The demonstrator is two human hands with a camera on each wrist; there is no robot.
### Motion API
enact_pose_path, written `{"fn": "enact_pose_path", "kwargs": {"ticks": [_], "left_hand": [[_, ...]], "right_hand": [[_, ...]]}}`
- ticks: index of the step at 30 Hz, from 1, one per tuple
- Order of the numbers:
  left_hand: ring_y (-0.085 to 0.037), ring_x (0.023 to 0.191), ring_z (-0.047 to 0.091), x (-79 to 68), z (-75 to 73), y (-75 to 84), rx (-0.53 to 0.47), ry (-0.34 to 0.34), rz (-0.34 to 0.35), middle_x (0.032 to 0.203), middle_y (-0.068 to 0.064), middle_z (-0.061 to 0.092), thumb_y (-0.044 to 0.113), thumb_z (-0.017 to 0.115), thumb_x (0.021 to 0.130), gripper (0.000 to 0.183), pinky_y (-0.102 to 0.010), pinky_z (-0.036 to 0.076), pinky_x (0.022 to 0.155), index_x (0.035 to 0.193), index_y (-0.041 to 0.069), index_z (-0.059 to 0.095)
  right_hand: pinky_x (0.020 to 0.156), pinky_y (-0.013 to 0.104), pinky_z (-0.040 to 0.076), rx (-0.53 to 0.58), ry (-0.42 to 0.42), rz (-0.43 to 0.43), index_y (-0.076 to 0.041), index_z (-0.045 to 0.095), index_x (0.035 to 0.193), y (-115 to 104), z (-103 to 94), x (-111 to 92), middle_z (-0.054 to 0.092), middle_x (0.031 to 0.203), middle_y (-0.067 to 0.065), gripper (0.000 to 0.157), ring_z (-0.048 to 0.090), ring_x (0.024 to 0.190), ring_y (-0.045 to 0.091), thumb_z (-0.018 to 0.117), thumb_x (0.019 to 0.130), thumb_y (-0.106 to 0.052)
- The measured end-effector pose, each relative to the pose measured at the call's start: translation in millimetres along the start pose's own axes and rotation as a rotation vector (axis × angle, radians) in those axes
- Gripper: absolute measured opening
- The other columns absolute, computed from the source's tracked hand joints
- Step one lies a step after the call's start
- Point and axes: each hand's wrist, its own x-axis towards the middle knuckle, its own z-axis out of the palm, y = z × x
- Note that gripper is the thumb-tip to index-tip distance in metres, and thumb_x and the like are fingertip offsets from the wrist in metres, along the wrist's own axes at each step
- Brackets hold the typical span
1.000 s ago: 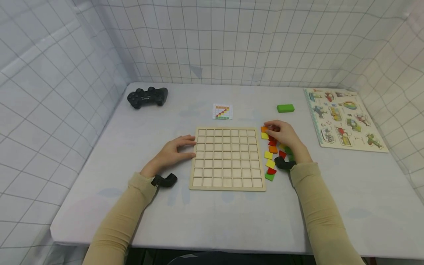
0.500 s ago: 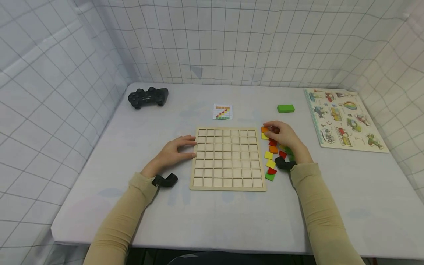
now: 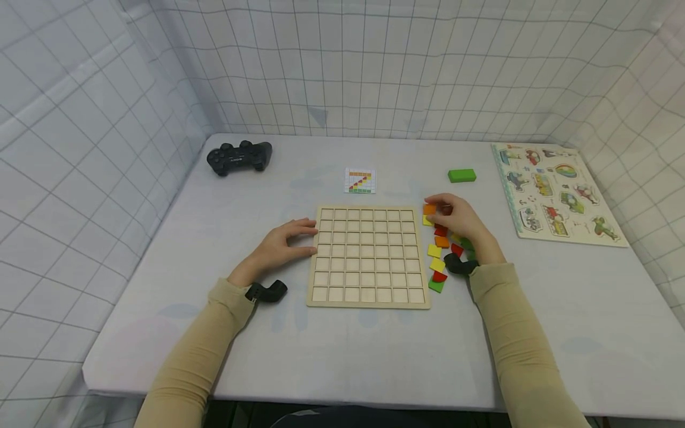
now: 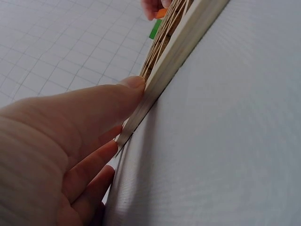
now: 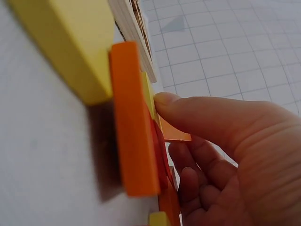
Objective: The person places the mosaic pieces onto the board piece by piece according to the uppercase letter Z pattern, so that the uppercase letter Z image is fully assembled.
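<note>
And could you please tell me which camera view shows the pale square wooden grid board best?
The head view: it shows nearly all the board from above. The left wrist view shows mainly its edge; the right wrist view, only a small piece.

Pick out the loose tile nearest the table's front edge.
The green tile beside the near right corner of the board, a red piece seeming to overlap its far edge; every other visible tile lies farther back.
</note>
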Motion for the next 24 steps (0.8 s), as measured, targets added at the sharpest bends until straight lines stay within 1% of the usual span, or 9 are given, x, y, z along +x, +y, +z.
{"fn": "enact_pose_path", "kwargs": {"ticks": [6, 10, 12, 15, 18, 22, 24], "left_hand": [[-0.018, 0.137, 0.028, 0.2, 0.2, -0.5, 0.002, 0.006, 0.003, 0.141, -0.001, 0.045, 0.035, 0.072, 0.084, 0.048, -0.037, 0.021, 0.115, 0.124, 0.011, 0.062], [-0.02, 0.137, 0.028, 0.2, 0.3, -0.9, 0.0, 0.005, 0.011, 0.141, -0.003, 0.045, 0.035, 0.072, 0.084, 0.048, -0.037, 0.022, 0.115, 0.124, 0.01, 0.062], [-0.019, 0.137, 0.028, -0.1, 0.1, -0.9, 0.002, 0.005, 0.01, 0.141, -0.002, 0.045, 0.035, 0.072, 0.083, 0.048, -0.037, 0.022, 0.115, 0.124, 0.011, 0.061], [-0.018, 0.137, 0.028, -0.4, 0.0, -0.8, 0.002, 0.005, 0.01, 0.141, -0.001, 0.045, 0.035, 0.072, 0.084, 0.048, -0.036, 0.023, 0.114, 0.124, 0.011, 0.061], [-0.019, 0.137, 0.029, -0.5, 0.2, -1.2, 0.006, 0.003, 0.014, 0.141, -0.001, 0.045, 0.035, 0.072, 0.084, 0.048, -0.036, 0.024, 0.114, 0.124, 0.011, 0.061], [-0.019, 0.137, 0.028, -0.3, 0.7, -2.1, 0.012, 0.002, 0.027, 0.141, -0.001, 0.045, 0.036, 0.071, 0.084, 0.049, -0.035, 0.024, 0.114, 0.125, 0.011, 0.061], [-0.018, 0.137, 0.028, -0.5, 0.5, -2.3, 0.009, 0.006, 0.03, 0.141, -0.001, 0.045, 0.036, 0.071, 0.084, 0.049, -0.035, 0.024, 0.114, 0.125, 0.012, 0.061]], "right_hand": [[0.084, 0.038, 0.043, 0.006, 0.051, -0.003, -0.001, 0.059, 0.121, 1.5, 1.0, 0.2, 0.057, 0.116, 0.018, 0.036, 0.049, 0.095, 0.028, 0.067, 0.088, -0.014], [0.078, 0.03, 0.046, -0.003, 0.086, 0.008, -0.002, 0.062, 0.116, 2.2, 0.8, 0.9, 0.06, 0.109, 0.016, 0.031, 0.052, 0.091, 0.025, 0.067, 0.088, -0.016], [0.072, 0.027, 0.048, 0.004, 0.089, 0.026, -0.003, 0.063, 0.115, 1.5, -0.1, 1.0, 0.061, 0.107, 0.016, 0.031, 0.053, 0.089, 0.025, 0.068, 0.088, -0.018], [0.065, 0.024, 0.05, 0.023, 0.078, 0.052, -0.003, 0.062, 0.117, -1.3, -2.0, 0.3, 0.062, 0.108, 0.016, 0.034, 0.056, 0.091, 0.025, 0.068, 0.088, -0.02], [0.068, 0.023, 0.051, 0.053, 0.074, 0.075, -0.003, 0.062, 0.116, -7.3, -3.7, -0.4, 0.062, 0.11, 0.016, 0.034, 0.058, 0.095, 0.025, 0.068, 0.088, -0.02], [0.074, 0.023, 0.052, 0.089, 0.084, 0.073, -0.004, 0.063, 0.114, -19.0, -4.6, 0.4, 0.063, 0.11, 0.013, 0.031, 0.058, 0.098, 0.024, 0.069, 0.087, -0.018], [0.071, 0.024, 0.053, 0.097, 0.09, 0.068, -0.005, 0.064, 0.113, -26.3, -4.0, 2.0, 0.063, 0.11, 0.012, 0.03, 0.058, 0.097, 0.023, 0.069, 0.087, -0.019]]}}
